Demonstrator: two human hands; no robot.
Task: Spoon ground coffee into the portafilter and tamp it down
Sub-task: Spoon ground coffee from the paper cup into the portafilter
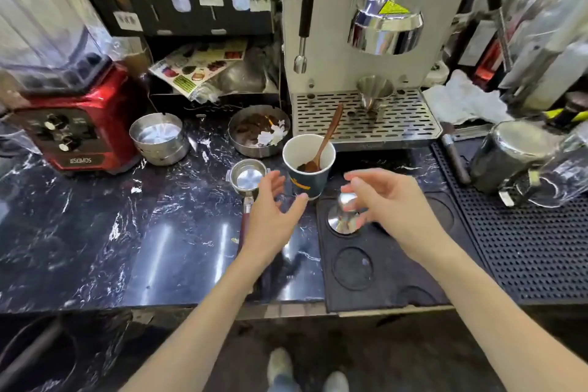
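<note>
The portafilter (247, 177) lies on the dark marble counter, its steel basket bare and shiny, its reddish handle pointing toward me under my left hand. A paper cup (308, 165) right of it holds ground coffee and a wooden spoon (327, 138) leaning against the rim. A steel tamper (344, 216) stands upright on a black tamping mat (366, 270). My left hand (273, 212) hovers open above the portafilter handle, fingers spread near the cup. My right hand (389, 204) hovers open just over and right of the tamper, holding nothing.
An espresso machine (375, 41) with drip grate (366, 118) stands behind the cup. A tin of spent grounds (258, 130) and an empty tin (159, 137) sit at the back left, beside a red blender (70, 127). Steel pitchers (515, 156) stand on a rubber mat at right.
</note>
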